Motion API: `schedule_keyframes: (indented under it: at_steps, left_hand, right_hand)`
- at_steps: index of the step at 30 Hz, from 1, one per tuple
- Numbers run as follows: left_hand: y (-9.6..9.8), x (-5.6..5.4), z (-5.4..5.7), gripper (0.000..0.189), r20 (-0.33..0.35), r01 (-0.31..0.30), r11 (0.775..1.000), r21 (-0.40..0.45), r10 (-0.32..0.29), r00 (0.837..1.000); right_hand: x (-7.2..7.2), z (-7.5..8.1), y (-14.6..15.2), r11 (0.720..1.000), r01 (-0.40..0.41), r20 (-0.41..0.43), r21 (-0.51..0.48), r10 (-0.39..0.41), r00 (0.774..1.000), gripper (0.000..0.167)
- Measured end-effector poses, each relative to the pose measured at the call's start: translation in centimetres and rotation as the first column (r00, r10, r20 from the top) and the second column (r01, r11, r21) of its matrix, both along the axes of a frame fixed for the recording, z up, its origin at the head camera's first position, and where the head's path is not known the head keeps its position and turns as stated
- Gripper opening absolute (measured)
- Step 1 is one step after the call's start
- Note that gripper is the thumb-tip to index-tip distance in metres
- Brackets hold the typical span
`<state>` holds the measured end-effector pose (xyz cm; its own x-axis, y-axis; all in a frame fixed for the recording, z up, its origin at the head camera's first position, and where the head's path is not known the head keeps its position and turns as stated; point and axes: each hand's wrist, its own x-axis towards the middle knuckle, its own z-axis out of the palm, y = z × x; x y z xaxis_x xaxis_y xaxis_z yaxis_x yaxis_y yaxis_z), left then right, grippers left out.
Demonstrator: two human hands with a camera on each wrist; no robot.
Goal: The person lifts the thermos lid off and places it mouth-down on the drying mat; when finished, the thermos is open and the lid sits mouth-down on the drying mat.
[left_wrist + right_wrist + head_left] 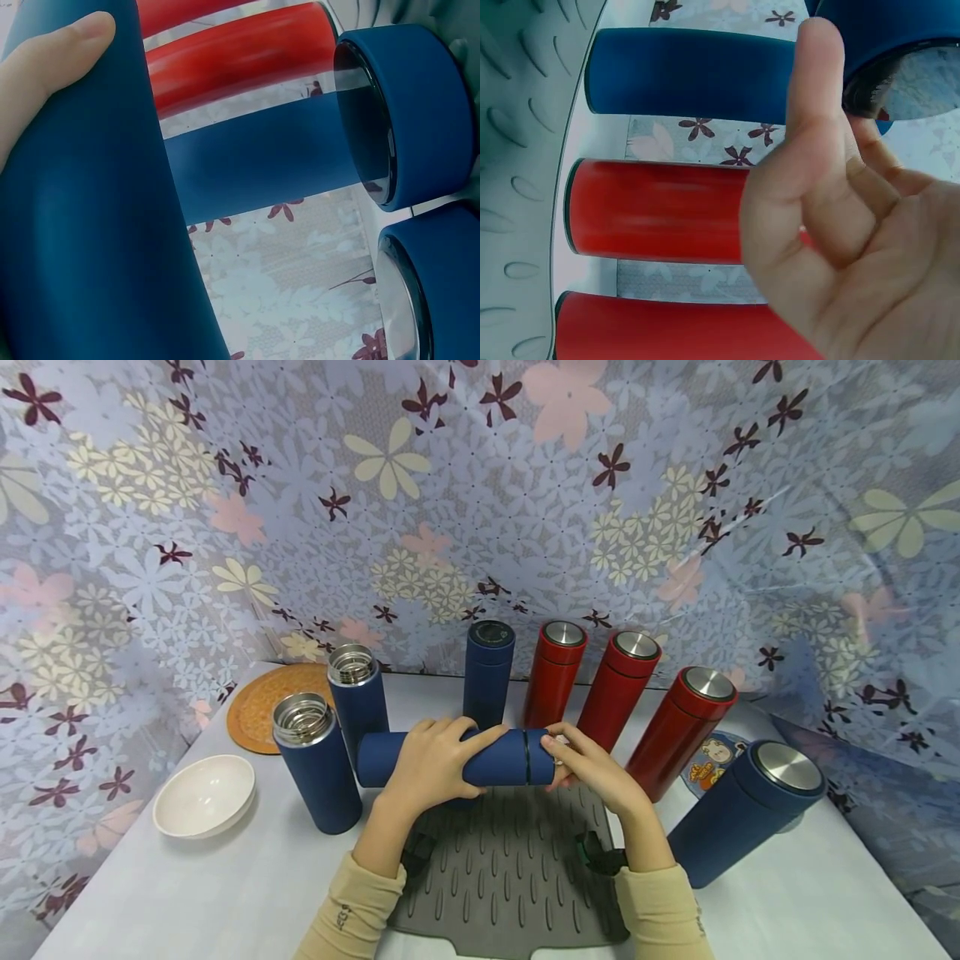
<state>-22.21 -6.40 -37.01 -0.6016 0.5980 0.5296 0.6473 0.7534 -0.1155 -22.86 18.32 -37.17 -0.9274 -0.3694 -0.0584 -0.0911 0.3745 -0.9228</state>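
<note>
Blue bottle (497,768) lies sideways in both hands, its long way going left to right. Left hand (433,762) curls round its middle, back of the hand showing. Right hand (592,766) is nearer the cap (538,768) and pinches that end, reaching in from the right.

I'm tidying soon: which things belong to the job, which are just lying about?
Likely job:
blue cylindrical flask, gripped by left hand and right hand
two open blue steel-rimmed flasks

Seemingly lying about:
shiny white bowl
flat orange disc
three red silver-topped flasks
</note>
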Motion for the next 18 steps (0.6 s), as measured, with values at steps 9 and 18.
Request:
schedule_keyframes:
  at_steps: [9, 18]
  left_hand:
    - [-0.18, -0.05, -0.05, 0.083, -0.008, 0.011, 1.000, -0.002, -0.011, 1.000]
    - [-0.23, -0.07, -0.03, 0.083, -0.026, 0.015, 1.000, 0.010, -0.015, 1.000]
  right_hand:
    - [0.17, -0.20, 0.65, 0.989, -0.118, -0.084, -0.088, 0.110, 0.990, 0.054]
    - [0.30, 0.01, 0.66, 0.988, -0.145, -0.139, -0.053, 0.136, 0.981, 0.067]
